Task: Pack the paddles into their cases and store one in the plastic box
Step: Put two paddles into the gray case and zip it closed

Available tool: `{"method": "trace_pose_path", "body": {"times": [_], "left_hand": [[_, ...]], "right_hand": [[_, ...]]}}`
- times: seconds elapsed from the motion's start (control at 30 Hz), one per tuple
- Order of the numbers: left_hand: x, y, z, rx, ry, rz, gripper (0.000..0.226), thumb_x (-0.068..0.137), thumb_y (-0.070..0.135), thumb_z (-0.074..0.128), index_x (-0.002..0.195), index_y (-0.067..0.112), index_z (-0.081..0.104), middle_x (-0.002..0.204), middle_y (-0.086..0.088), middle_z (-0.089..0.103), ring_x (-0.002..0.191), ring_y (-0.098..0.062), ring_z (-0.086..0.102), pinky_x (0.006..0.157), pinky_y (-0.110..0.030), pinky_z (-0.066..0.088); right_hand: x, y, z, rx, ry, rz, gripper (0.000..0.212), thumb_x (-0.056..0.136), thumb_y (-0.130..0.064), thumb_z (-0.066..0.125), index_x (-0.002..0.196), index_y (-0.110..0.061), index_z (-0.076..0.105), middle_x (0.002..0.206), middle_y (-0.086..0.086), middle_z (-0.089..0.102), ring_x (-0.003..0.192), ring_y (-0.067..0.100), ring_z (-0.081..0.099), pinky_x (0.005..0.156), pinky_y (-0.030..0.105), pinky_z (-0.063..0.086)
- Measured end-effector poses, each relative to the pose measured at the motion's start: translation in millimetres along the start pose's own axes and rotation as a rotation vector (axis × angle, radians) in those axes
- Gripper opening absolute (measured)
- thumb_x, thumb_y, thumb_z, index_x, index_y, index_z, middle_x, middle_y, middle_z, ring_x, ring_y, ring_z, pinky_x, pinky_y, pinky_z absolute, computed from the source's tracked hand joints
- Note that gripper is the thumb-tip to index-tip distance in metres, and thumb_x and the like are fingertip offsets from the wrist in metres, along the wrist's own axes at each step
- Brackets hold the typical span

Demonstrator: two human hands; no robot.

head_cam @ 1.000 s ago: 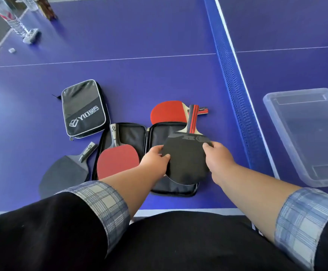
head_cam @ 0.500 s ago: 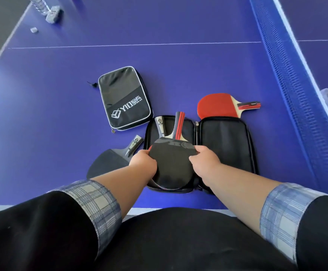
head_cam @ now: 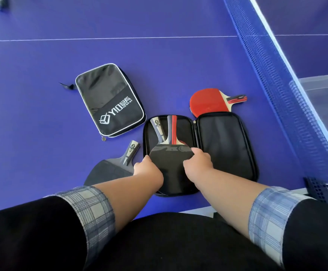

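The left hand [head_cam: 148, 168] and right hand [head_cam: 198, 162] pinched opposite edges of the paddle [head_cam: 170, 167], seemingly squaring it flat inside the open case [head_cam: 225, 147].

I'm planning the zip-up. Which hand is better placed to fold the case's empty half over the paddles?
Right, probably. The right hand holds the black paddle at the edge next to the empty half; the left hand holds its opposite edge, farther away.
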State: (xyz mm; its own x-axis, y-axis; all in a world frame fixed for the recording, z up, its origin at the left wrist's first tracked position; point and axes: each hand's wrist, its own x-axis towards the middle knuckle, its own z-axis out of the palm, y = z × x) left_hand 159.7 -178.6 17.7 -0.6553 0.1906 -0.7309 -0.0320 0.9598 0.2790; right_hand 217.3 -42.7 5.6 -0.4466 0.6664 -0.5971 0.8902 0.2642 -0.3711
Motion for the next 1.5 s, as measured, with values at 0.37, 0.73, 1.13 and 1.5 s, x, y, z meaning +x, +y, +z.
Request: {"method": "trace_pose_path", "body": {"times": [0.37, 0.73, 1.13, 1.5], "left_hand": [[10.9, -6.0, 2.4, -0.165, 0.083, 0.052, 0.044, 0.094, 0.01, 0.048, 0.138, 0.015, 0.047, 0.125, -0.019, 0.06, 0.113, -0.036, 0.059, 0.09, -0.039, 0.047], [29.9, -10.6, 10.7, -0.313, 0.165, -0.033, 0.043, 0.103, 0.027, 0.04, 0.145, 0.031, 0.043, 0.125, -0.008, 0.059, 0.092, -0.026, 0.06, 0.076, -0.035, 0.048], [23.1, 14.3, 19.3, -0.299, 0.264, -0.181, 0.044, 0.099, 0.032, 0.05, 0.142, 0.028, 0.044, 0.132, -0.015, 0.049, 0.105, -0.035, 0.055, 0.092, -0.042, 0.046], [-8.7, 124.6, 63.5, -0.019, 0.232, 0.474, 0.049, 0.094, 0.03, 0.056, 0.141, 0.031, 0.042, 0.142, -0.002, 0.042, 0.132, -0.025, 0.037, 0.108, -0.041, 0.035]], "right_hand": [[1.5, -0.3, -4.9, -0.005, -0.042, -0.009, 0.064, 0.088, -0.021, 0.061, 0.148, -0.024, 0.042, 0.137, 0.009, 0.047, 0.118, 0.035, 0.054, 0.099, 0.044, 0.05], [10.5, 7.5, -4.3, 0.011, -0.078, -0.045, 0.071, 0.093, -0.029, 0.061, 0.154, -0.038, 0.028, 0.138, 0.006, 0.039, 0.12, 0.03, 0.045, 0.093, 0.037, 0.045], [18.3, 21.1, -23.6, -0.032, -0.162, -0.145, 0.071, 0.09, -0.037, 0.063, 0.153, -0.022, 0.033, 0.143, 0.008, 0.04, 0.122, 0.031, 0.051, 0.092, 0.036, 0.046], [82.1, 117.7, -130.7, 0.079, 0.107, 0.063, 0.072, 0.091, -0.041, 0.061, 0.153, -0.021, 0.032, 0.149, 0.01, 0.043, 0.132, 0.036, 0.045, 0.101, 0.045, 0.042]]}}
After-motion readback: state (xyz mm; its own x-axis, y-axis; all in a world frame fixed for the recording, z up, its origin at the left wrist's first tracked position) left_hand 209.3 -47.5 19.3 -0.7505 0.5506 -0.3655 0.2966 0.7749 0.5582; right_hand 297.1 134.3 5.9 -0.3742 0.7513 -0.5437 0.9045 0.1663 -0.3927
